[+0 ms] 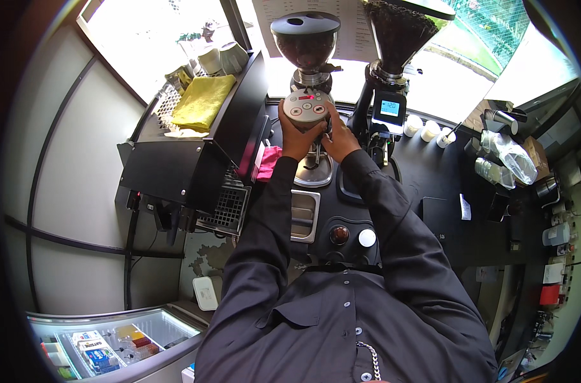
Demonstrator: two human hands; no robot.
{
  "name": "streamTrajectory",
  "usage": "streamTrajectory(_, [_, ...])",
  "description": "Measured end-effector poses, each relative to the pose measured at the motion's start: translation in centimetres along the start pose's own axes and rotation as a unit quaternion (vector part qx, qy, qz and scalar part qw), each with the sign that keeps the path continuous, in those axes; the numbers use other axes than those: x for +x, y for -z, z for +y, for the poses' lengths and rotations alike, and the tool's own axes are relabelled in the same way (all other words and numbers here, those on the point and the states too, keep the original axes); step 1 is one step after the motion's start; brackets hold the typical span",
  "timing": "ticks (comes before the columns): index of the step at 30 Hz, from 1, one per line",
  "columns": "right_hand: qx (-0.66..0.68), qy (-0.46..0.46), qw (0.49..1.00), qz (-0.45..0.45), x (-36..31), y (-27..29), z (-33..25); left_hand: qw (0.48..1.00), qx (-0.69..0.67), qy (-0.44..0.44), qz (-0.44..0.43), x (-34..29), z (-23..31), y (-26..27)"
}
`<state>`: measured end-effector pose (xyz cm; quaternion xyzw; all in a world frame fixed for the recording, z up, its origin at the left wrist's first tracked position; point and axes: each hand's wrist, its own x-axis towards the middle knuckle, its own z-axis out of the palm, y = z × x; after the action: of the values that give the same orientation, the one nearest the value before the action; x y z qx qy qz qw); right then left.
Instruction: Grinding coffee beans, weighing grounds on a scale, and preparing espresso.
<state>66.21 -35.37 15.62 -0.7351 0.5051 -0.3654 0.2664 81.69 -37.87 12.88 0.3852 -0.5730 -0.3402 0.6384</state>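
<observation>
So we've got both hands up at the coffee grinder (307,105), top centre of the frame. Left hand (297,137) cups its side, right hand (339,139) has fingers wrapped on a portafilter (318,152) under the spout. Hopper's full of beans; grinding looks underway, can't tell how much is dosed.

grinder (307,105): brushed silver metal face, kinda satin, right above the left hand (298,137) and right hand (340,139)
hopper (305,39): smoky clear plastic, glossy, black matt lid
drip tray (314,173): shiny polished metal, just below both hands
table (431,175): black, smooth, slight sheen
cloth (202,100): yellow, soft fuzzy fabric, far left of the left hand
sleeves (392,210): dark matt woven shirt cloth
</observation>
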Motion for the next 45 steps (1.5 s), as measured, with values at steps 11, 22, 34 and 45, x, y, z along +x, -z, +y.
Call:
streamTrajectory(11, [-0.014,0.038,0.999,0.027,0.0,-0.5,0.2,1.0,-0.02,0.013,0.002,-0.3,0.8,0.1])
streamTrajectory(22, [-0.019,0.037,0.999,0.026,0.1,-0.4,0.6,0.999,-0.027,0.019,-0.012,-0.2,1.2,0.0])
streamTrajectory(34, [-0.004,0.044,0.999,0.021,0.1,-0.4,0.4,1.0,-0.018,0.012,-0.005,0.0,-0.3,0.3])
streamTrajectory(45, [0.015,-0.017,0.999,-0.023,-0.1,0.2,-1.0,1.0,-0.003,0.004,0.0,0.0,-0.9,0.4])
